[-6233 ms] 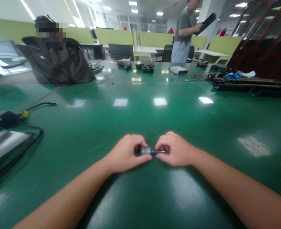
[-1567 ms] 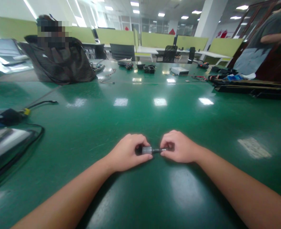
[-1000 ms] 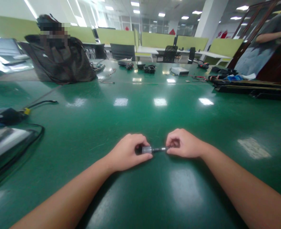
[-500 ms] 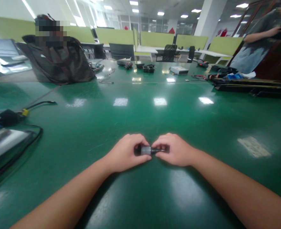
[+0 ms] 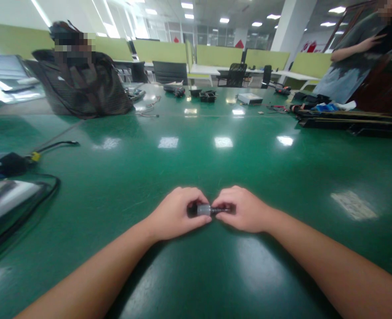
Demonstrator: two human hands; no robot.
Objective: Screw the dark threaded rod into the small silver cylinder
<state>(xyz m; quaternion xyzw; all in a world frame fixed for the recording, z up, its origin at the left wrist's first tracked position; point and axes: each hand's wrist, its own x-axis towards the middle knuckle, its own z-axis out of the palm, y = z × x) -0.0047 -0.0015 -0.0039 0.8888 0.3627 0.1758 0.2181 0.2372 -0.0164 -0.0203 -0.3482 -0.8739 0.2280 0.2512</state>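
A small dark bottle [image 5: 204,210] with a grey label band lies on its side, its narrow ribbed end pointing right. My left hand [image 5: 179,213] is curled round the wide end, thumb below and fingers above. At the narrow end, my right hand [image 5: 242,209] pinches with thumb and fingertips. Both hands rest low over the green table [image 5: 196,274], their fingertips almost meeting. The tip of the narrow end is partly hidden inside my right hand, and fine detail is too small to make out.
A large dark bag [image 5: 86,91] stands at the back left. Nearer on the left lie a black cable [image 5: 54,144] and a flat device [image 5: 9,199]. Dark panels [image 5: 355,120] lie at the right edge, where a person [image 5: 345,62] stands. Several small devices line the far side.
My hands and the bottle have barely moved; the right fingertips have shifted very slightly. At the back right, the person has moved a little to the left.
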